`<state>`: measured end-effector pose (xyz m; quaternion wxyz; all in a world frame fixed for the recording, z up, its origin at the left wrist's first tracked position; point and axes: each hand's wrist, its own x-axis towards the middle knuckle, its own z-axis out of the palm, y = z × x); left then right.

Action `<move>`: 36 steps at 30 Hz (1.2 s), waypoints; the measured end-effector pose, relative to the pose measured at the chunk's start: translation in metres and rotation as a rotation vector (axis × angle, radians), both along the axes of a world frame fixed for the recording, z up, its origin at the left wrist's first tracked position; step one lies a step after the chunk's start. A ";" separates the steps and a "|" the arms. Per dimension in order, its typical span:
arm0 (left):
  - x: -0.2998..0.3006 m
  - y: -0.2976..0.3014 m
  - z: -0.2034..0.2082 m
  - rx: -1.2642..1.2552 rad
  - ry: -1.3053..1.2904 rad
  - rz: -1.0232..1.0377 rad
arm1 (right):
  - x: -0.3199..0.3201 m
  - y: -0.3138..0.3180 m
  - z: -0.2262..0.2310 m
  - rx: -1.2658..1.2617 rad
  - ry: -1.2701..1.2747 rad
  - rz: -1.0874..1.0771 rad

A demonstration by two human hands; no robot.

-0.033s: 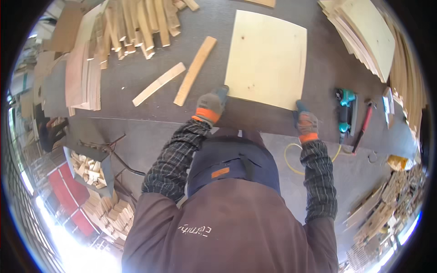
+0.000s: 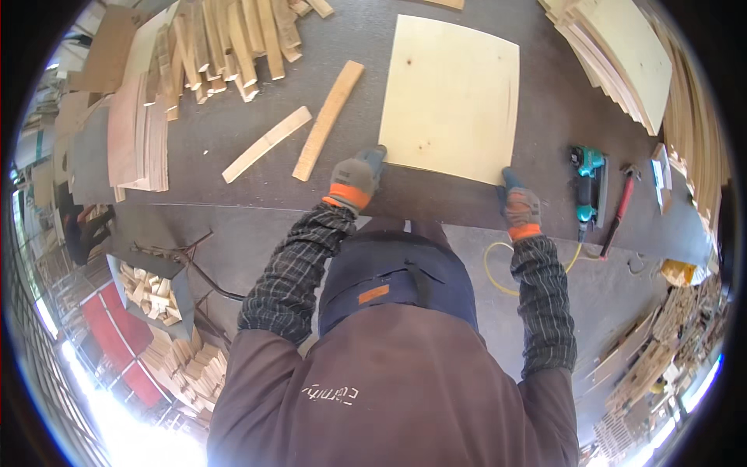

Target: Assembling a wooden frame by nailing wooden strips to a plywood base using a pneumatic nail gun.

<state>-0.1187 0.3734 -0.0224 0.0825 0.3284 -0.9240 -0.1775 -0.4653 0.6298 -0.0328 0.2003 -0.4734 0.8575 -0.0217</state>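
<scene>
A pale square plywood panel point(image 2: 451, 97) with a few small knots lies on the dark tabletop in front of me. At its near left corner is my left hand point(image 2: 355, 180), in a grey glove with an orange cuff, fingers closed against the edge. My right hand point(image 2: 520, 204), gloved alike, holds the near right corner between blue fingertips. Left of the panel lie two loose wood strips, a longer one point(image 2: 328, 121) and a shorter one point(image 2: 267, 145), neither touched by a hand.
A teal nail gun point(image 2: 585, 187) with a yellow hose point(image 2: 489, 268) and a red-handled hammer point(image 2: 621, 206) lie to the right. Plywood sheets point(image 2: 622, 62) are stacked far right. Many strips point(image 2: 233, 39) lie far left, near stacked boards point(image 2: 136, 140). A bin of offcuts point(image 2: 148, 292) stands lower left.
</scene>
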 end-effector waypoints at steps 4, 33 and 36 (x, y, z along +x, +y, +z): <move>0.000 0.000 -0.020 0.233 0.086 0.021 | -0.001 -0.012 -0.001 -0.091 -0.062 -0.053; -0.011 0.007 0.013 -0.057 0.187 -0.075 | 0.019 0.010 -0.011 -0.380 0.108 0.154; -0.014 0.007 0.015 -0.160 0.231 -0.090 | 0.020 0.011 -0.011 -0.302 0.111 0.164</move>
